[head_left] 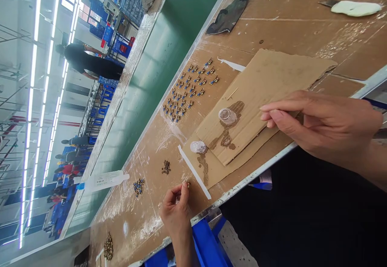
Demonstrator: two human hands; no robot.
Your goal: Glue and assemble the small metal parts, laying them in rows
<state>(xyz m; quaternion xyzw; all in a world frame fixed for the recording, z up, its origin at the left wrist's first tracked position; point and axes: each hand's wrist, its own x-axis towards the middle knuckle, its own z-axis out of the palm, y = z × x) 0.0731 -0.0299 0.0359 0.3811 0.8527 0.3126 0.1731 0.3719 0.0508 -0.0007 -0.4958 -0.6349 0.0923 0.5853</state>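
Note:
My left hand [177, 214] is near the table's front edge, thumb and forefinger pinched on a tiny brass part [188, 185]. Just beyond it lie a small heap of brass parts [166, 167] and a heap of blue parts [138, 186]. My right hand [317, 126] hovers over the edge of a stained cardboard sheet [272, 77], thumb pressed against the fingertips; what it holds, if anything, is hidden. A clear round lid [227, 116] sits on the cardboard close to those fingertips. A second lid [198, 147] lies lower down. Rows of assembled blue-and-brass pieces [192, 87] lie farther back.
A white strip [195, 172], a thin stick [232, 93], a white bottle [104, 180] and another brass heap [108, 246] lie on the brown worktable. A white-handled blade [353, 7] and camouflage cloth [229, 9] sit beyond. A blue bin [208, 247] is under the edge. People work in the background.

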